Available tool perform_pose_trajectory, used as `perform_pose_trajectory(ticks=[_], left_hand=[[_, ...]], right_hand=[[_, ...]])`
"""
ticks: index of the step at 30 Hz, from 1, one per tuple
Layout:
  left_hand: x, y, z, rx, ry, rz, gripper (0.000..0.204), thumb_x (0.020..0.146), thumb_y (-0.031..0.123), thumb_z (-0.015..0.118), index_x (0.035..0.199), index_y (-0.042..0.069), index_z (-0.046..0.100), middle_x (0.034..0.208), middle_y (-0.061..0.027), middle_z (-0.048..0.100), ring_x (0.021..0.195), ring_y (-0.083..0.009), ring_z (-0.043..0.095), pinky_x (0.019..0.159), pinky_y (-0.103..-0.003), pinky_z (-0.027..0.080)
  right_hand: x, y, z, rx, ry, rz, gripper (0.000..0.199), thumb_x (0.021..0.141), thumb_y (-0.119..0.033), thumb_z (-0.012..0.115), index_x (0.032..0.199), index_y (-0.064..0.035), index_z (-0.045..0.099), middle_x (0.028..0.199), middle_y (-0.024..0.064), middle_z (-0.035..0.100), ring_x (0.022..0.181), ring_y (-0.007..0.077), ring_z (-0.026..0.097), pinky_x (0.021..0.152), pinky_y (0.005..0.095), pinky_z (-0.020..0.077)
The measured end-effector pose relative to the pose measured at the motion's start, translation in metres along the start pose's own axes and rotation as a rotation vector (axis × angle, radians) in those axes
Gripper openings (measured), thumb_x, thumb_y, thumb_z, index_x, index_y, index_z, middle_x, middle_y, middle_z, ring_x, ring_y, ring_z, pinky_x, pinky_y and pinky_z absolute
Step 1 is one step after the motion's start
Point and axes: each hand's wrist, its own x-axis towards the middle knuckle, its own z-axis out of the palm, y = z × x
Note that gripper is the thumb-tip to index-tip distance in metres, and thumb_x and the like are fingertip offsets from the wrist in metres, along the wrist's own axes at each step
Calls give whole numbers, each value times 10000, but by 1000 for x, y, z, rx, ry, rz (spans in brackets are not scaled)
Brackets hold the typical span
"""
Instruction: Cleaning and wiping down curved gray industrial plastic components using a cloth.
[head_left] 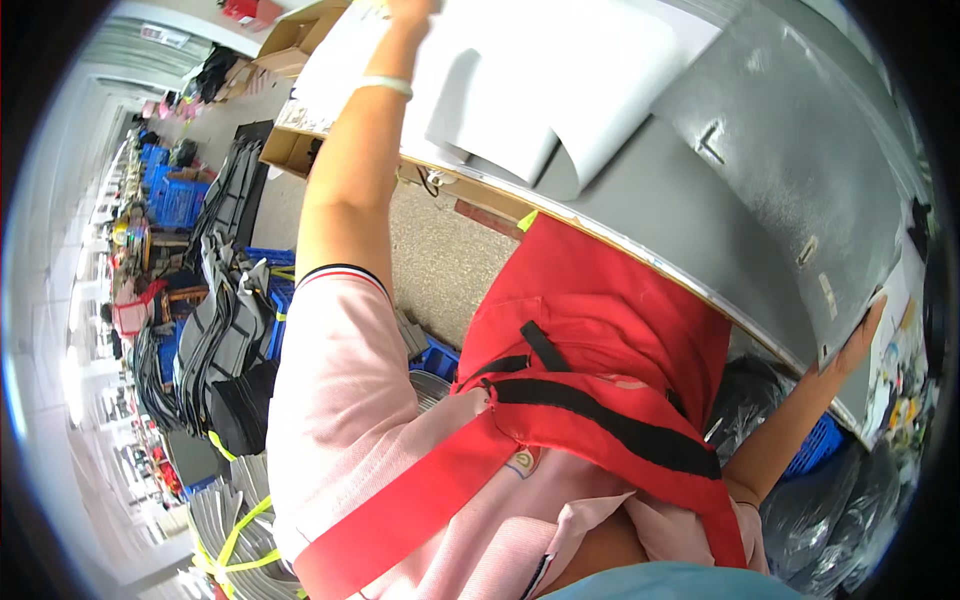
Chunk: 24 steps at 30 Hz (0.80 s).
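Note:
My left arm reaches to the far edge of the view, where my left hand [408, 8] is mostly cut off above the white sheets [560, 60]; its fingers are out of sight. On the other side, my right hand [852, 343] grips the near right edge of a glossy grey sheet [770, 120] with small cut-out slots. This sheet lies on the worktable, over a flat grey surface [690, 225]. Beside it, the white sheets curl up at their near edge.
Cardboard boxes [290, 150] sit at the table's left end. Stacked dark grey pieces [215, 330] and blue crates [180, 200] stand on the left. Black plastic bags [835, 510] and a blue basket [815, 445] are at lower right. My red apron [600, 300] touches the table edge.

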Motion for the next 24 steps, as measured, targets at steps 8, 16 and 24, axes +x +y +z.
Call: perform_pose_trajectory(ticks=[8, 16, 24], left_hand=[[-35, -89, -196, 39, 207, -511, 366, 954, 144, 636, 1274, -13, 557, 1188, -170, 627, 955, -327, 674, 620, -466, 621], [-54, -166, -194, 274, 29, -431, 377, 890, 76, 675, 1250, 18, 580, 1087, -149, 657, 951, -320, 672, 715, -462, 597], [-98, -73, -124, 117, -128, 254, 422, 871, 165, 782, 1219, -45, 667, 976, -109, 721, 860, -154, 666, 800, -291, 535]], right_hand=[[9, 37, 18, -166, 56, 56, 600, 1028, -409, 555, 1467, -17, 438, 1441, 137, 517, 1278, 297, 520, 1096, 397, 415], [5, 39, 36, -260, 44, 132, 598, 1013, -388, 586, 1470, -27, 451, 1450, 127, 519, 1290, 276, 523, 1099, 389, 422], [33, 34, 16, -948, 65, 82, 614, 935, -379, 693, 1404, -9, 553, 1330, 69, 610, 1197, 181, 578, 1055, 279, 388]])
